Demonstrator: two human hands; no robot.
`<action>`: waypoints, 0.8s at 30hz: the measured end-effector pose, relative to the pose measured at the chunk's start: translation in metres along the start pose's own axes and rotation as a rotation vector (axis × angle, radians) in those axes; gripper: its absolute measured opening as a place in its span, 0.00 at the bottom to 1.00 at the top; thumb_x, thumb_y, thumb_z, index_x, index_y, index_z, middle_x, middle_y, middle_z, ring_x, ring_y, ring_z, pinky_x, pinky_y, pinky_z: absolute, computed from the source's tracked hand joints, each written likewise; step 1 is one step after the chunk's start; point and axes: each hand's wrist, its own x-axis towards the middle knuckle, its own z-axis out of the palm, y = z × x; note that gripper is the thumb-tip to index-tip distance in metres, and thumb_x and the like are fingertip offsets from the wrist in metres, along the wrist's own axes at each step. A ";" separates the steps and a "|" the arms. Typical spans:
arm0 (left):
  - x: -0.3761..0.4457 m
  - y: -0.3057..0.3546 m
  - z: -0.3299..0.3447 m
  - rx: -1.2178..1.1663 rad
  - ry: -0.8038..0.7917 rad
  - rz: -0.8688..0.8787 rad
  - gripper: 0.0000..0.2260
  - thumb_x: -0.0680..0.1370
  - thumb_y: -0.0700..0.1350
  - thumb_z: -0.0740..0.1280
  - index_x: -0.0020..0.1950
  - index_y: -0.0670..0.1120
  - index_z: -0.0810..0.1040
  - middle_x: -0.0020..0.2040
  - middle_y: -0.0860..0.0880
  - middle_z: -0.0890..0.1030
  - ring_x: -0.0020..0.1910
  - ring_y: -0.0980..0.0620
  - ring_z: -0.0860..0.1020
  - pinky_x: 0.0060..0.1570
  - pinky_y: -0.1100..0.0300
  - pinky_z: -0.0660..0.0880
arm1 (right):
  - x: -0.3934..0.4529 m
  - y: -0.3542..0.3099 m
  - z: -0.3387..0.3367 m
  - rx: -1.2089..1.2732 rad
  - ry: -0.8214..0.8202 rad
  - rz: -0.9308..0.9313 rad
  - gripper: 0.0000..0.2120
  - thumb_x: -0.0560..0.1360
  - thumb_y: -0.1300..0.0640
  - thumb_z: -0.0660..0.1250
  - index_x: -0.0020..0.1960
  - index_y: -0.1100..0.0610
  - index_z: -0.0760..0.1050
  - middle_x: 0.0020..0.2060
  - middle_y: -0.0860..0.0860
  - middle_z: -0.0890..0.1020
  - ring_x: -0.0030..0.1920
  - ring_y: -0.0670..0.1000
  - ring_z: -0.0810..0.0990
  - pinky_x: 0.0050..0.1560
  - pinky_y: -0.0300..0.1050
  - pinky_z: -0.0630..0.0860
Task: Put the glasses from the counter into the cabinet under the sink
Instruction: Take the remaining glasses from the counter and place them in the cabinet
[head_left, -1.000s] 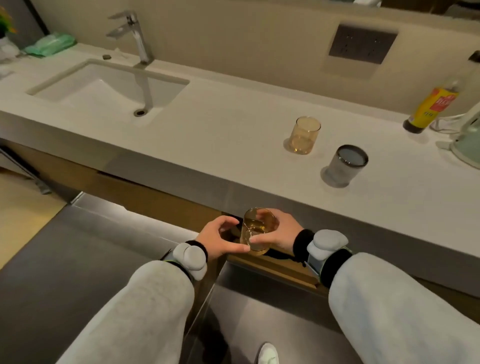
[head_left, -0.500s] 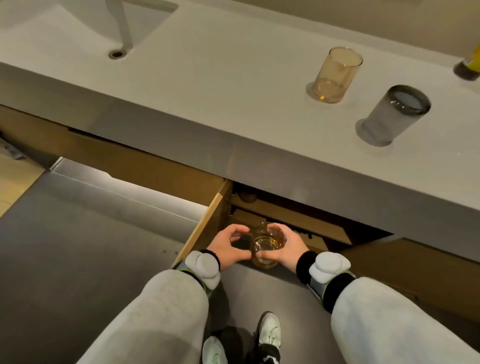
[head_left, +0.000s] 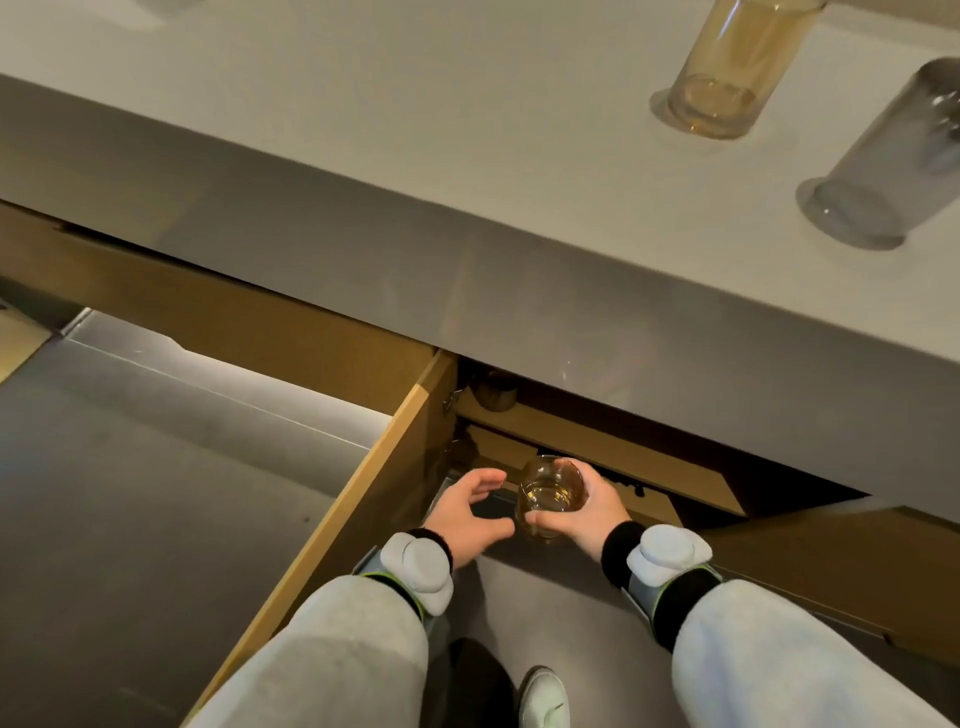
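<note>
My right hand (head_left: 589, 506) grips a short amber glass (head_left: 550, 493) low down, at the mouth of the open cabinet (head_left: 597, 452) under the counter. My left hand (head_left: 467, 512) is just left of the glass with its fingers spread, not touching it. On the white counter (head_left: 415, 130) above stand a tall amber glass (head_left: 727, 73) and, to its right, a grey smoked glass (head_left: 888, 171). A dark glass (head_left: 493, 395) sits on the upper shelf inside the cabinet, mostly in shadow.
The wooden cabinet door (head_left: 363, 499) swings out to the left of my hands. A second closed door panel (head_left: 857, 561) is on the right. The grey floor (head_left: 130, 519) and my white shoe (head_left: 543, 699) lie below.
My head has dropped closer and the glass has gone lower toward the cabinet opening. My left hand has let go of the glass and opened beside it.
</note>
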 end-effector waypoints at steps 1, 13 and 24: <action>0.010 -0.003 0.002 -0.003 0.009 0.000 0.26 0.71 0.38 0.71 0.68 0.50 0.70 0.66 0.52 0.73 0.69 0.53 0.68 0.67 0.56 0.66 | 0.009 0.004 0.001 0.017 0.016 -0.001 0.38 0.58 0.57 0.82 0.65 0.56 0.70 0.55 0.50 0.79 0.56 0.50 0.78 0.59 0.46 0.74; 0.104 -0.040 0.021 -0.015 0.041 0.055 0.28 0.71 0.41 0.71 0.68 0.53 0.69 0.68 0.53 0.72 0.69 0.52 0.68 0.67 0.55 0.66 | 0.095 0.031 0.006 0.117 0.181 -0.044 0.32 0.63 0.65 0.78 0.64 0.58 0.70 0.51 0.49 0.76 0.54 0.50 0.77 0.51 0.38 0.70; 0.148 -0.058 0.017 0.029 0.055 0.096 0.29 0.72 0.42 0.71 0.70 0.57 0.67 0.70 0.53 0.70 0.70 0.51 0.67 0.61 0.60 0.67 | 0.149 0.042 0.017 0.197 0.204 -0.081 0.27 0.63 0.60 0.79 0.58 0.51 0.73 0.44 0.45 0.78 0.48 0.48 0.77 0.41 0.34 0.73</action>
